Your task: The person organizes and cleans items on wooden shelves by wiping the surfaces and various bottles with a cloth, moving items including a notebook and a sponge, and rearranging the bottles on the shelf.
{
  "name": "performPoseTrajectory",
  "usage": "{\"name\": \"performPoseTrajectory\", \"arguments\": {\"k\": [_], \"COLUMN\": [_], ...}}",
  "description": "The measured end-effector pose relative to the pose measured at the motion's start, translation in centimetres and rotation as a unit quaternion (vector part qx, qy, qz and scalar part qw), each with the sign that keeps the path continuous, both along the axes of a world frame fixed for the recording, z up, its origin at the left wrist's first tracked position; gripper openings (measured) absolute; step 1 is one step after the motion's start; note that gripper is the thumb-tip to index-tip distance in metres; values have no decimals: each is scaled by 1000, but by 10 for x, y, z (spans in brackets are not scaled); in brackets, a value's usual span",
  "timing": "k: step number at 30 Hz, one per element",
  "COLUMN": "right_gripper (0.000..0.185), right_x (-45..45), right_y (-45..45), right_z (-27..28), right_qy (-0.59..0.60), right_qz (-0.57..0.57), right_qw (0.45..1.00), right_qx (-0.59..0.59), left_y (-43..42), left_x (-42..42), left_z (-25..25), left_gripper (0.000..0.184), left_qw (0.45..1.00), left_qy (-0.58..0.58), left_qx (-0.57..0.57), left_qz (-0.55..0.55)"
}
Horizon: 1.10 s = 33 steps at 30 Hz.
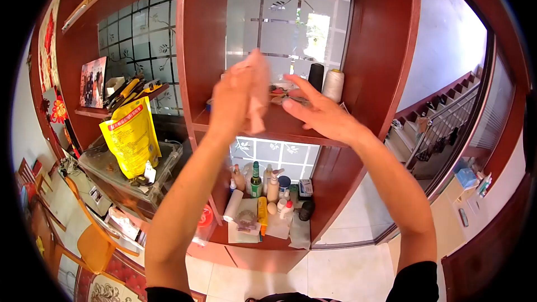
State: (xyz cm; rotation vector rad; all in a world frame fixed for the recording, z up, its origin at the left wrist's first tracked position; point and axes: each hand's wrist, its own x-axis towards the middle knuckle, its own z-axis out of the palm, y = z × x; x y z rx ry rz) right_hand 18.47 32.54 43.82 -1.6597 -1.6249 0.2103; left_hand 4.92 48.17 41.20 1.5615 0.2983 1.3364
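My left hand [230,98] is closed around a pink cloth [258,92], raised in front of the middle shelf [263,124] of a reddish-brown wooden cabinet. Both the hand and the cloth are slightly blurred. To its right, my right hand [324,113] holds nothing, its thumb and fingers apart, over the same shelf. Just behind it stand a black thread cone [315,76] and a white thread cone [334,85]. Small items, too hidden to name, lie on the shelf between my hands.
The lower shelf holds several bottles, among them a green bottle [255,180], and a yellow tube [262,215]. At left, a yellow pouch [132,140] stands on a cluttered surface near a photo [93,83]. A wooden chair [95,246] is lower left; a staircase [442,117] lies right.
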Motion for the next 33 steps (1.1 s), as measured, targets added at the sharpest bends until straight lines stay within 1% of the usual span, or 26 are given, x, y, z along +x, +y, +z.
{"name": "performPoseTrajectory", "arguments": {"k": [1,2,3,4,6,7,9,10,11,12,13,15,16,18,19,20,21,22,24,25,28,30,31,33], "right_gripper": [57,58,59,48,45,43,43,45,46,47,48,49,48,48,47,44,43,43,43,42,41,42,40,37], "right_x": [-2,2,-3,-8,-6,0,14,12,15,20,25,27,20,19,20,24,25,27,29,27,20,19,20,23], "right_y": [10,23,27,17,6,2,-5,-16,-18,-18,-14,-1,-4,-4,-5,-3,-3,-2,0,0,2,5,9,16], "right_z": [-6,-16,-17,-16,-12,-9,-5,-1,-10,-24,-34,-50,-41,-37,-39,-45,-47,-48,-49,-46,-38,-34,-34,-34], "right_qy": [111,220,327,337,341,340,218,128,-8,-142,-279,-272,-265,-252,-243,-258,-258,-256,-247,-249,-241,-226,-220,-211], "right_qz": [33,65,94,64,51,46,5,-63,-89,-112,-132,-126,-109,-95,-88,-75,-79,-83,-79,-87,-106,-113,-108,-99], "right_qw": [992,969,930,920,903,892,896,917,949,958,941,954,958,963,966,959,959,959,961,961,963,967,969,972], "right_qx": [47,93,136,188,258,295,386,373,303,224,140,14,-1,11,15,87,86,84,100,87,47,26,32,41], "left_y": [-19,-34,-38,-42,-22,1,26,38,50,55,42,57,57,57,57,56,59,67,79,82,81,81,82,83], "left_x": [2,14,14,12,-16,-21,-20,-11,-2,2,16,43,52,70,78,85,92,97,106,108,105,102,101,106], "left_z": [2,-1,2,6,28,27,16,6,-6,-15,-18,-28,-25,-17,-16,-15,-14,-15,-5,-2,-2,-7,-8,-9], "left_gripper": [55,57,58,59,60,53,39,36,33,31,31,36,37,38,38,37,37,34,29,27,23,20,19,17], "left_qw": [996,986,978,967,973,981,993,981,960,931,896,867,859,839,829,818,807,817,795,782,765,766,765,744], "left_qy": [-11,-33,-32,-30,22,9,62,126,190,253,310,305,332,387,398,408,418,393,436,458,467,429,409,414], "left_qx": [78,59,49,36,33,58,89,148,204,258,310,381,379,378,388,398,408,418,422,423,442,479,498,524], "left_qz": [-41,-152,-202,-251,-229,-186,-52,-15,21,58,75,97,85,61,69,78,88,61,12,-13,19,5,-1,22]}}
